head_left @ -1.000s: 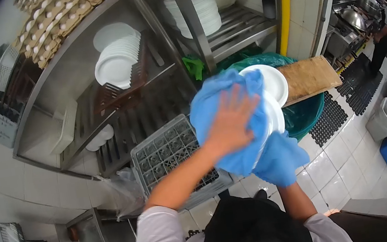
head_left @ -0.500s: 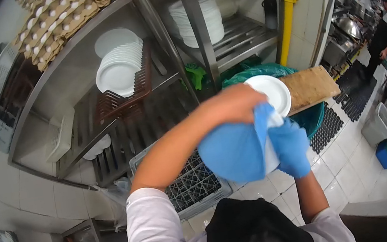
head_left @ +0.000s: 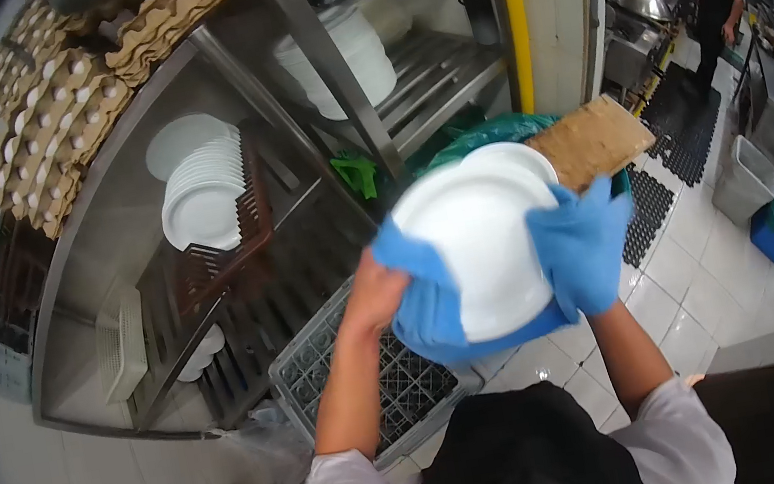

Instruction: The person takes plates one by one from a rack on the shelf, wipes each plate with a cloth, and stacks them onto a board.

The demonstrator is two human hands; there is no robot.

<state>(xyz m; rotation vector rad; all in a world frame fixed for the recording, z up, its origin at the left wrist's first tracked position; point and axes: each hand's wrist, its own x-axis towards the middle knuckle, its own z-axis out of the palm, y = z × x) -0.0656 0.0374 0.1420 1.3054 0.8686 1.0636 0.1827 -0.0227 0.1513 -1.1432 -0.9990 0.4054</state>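
I hold a large white plate (head_left: pixel 495 250) in front of me, between my two hands, its broad face turned up toward my view. My left hand (head_left: pixel 376 289) is bare and closed on a bunch of blue cloth (head_left: pixel 435 320) at the plate's left side. That cloth folds over the left rim and shows again below the near rim, so those edges are partly hidden. My right hand (head_left: pixel 585 246) is covered in blue, whether cloth or glove I cannot tell; it bears on the right rim, and how tightly its fingers close does not show.

The plate's far edge overlaps a smaller white plate (head_left: pixel 518 158), of which only the upper part shows. Just beside that one is a wooden board (head_left: pixel 594 143), its right end reaching out past the green bin (head_left: pixel 624 194) underneath.

Below my left forearm I see a grey crate (head_left: pixel 440 419), its near wall running toward my black apron (head_left: pixel 522 454). Beyond my left hand, the slanting shelf post (head_left: pixel 333 78) and the brown rack (head_left: pixel 253 197) of plates bound that side. To the right, past my wrist, tiled floor (head_left: pixel 689 295) opens between my forearm and a grey container (head_left: pixel 743 175), with a black mat (head_left: pixel 678 130) farther up. Another person (head_left: pixel 715 13) stands well apart at the far right.
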